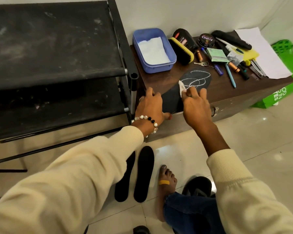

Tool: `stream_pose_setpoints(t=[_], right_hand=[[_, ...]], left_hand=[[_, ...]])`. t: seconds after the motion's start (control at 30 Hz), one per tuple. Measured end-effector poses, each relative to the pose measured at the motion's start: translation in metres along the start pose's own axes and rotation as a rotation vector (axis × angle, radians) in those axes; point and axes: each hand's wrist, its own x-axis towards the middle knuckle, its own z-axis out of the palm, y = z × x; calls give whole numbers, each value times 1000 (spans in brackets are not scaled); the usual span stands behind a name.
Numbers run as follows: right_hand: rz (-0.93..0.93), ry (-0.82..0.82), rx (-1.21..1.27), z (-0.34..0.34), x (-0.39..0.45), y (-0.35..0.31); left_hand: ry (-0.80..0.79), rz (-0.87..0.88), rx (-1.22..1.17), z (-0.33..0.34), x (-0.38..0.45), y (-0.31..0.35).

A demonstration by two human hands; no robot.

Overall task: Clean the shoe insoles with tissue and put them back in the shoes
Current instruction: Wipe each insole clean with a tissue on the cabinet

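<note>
Right hand [195, 105] pinches a tissue [182, 88] on the insole [191, 85]; left hand [150, 105] pins the insole's heel at the chest's [227, 98] near edge.

The insole lies slantwise on the chest top, chalk loops on its toe half, heel reaching the front edge. Left fingers curl over the insole's left side, thumb hooked down the chest front. Bare wood shows ahead and right of the toe. Behind it crowd a blue box [153, 49] with tissues, a brush [182, 50], a polish tin [207, 40], batteries, keys and pens [230, 76], all near. The black rack [57, 65] stands tight against the chest's left. Two more insoles [139, 174] lie side by side on the floor [260, 141], beside a bare foot [166, 179].
</note>
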Motion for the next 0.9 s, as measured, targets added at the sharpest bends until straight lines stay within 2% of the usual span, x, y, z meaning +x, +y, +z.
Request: stream_pose_setpoints(t=[0.17, 0.37, 0.57, 0.73, 0.9], right_hand=[[-167, -7, -6, 3, -2, -23], [-20, 2, -32, -1, 5, -9], [-143, -24, -36, -1, 5, -28], [-19, 6, -37, 0, 17, -9], [-173, -36, -33, 0, 9, -27]], left_hand=[[-4, 3, -33, 0, 1, -1], [-6, 8, -20, -1, 0, -1], [1, 11, -37, -2, 1, -2], [-9, 11, -32, 0, 1, -2], [-4, 4, -54, -1, 3, -2]])
